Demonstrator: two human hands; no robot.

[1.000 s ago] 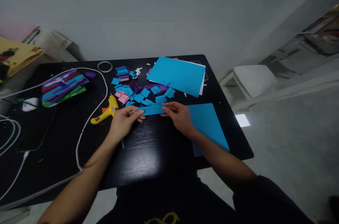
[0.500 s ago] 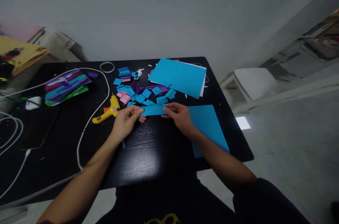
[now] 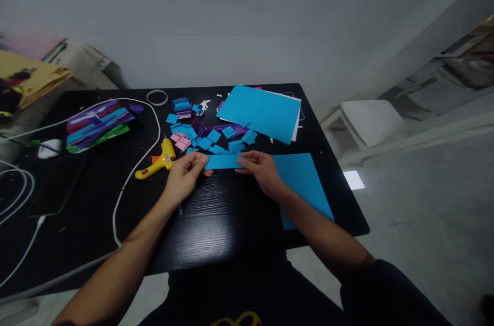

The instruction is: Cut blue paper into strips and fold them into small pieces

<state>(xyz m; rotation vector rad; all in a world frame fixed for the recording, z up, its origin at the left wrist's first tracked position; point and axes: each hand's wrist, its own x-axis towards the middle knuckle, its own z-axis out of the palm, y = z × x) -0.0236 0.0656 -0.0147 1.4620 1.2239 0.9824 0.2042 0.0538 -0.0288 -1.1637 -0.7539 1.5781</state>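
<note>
A blue paper strip (image 3: pixel 223 162) is stretched level between my two hands, above the black table (image 3: pixel 216 223). My left hand (image 3: pixel 186 174) pinches its left end, thumb on top. The right end is pinched by my right hand (image 3: pixel 261 170). Just beyond the strip lies a pile of small cut pieces, with blue pieces (image 3: pixel 213 136), pink pieces (image 3: pixel 181 141) and purple ones. A blue sheet (image 3: pixel 301 182) lies flat under my right forearm. To the left of my left hand rests a yellow glue gun (image 3: pixel 156 161).
Blue sheets (image 3: pixel 262 112) are stacked at the back of the table. On the left are a bundle of coloured strips (image 3: pixel 98 125), a white cable (image 3: pixel 116 213), a dark phone (image 3: pixel 57 187) and a white case (image 3: pixel 49 148). A white stool (image 3: pixel 370 120) stands to the right.
</note>
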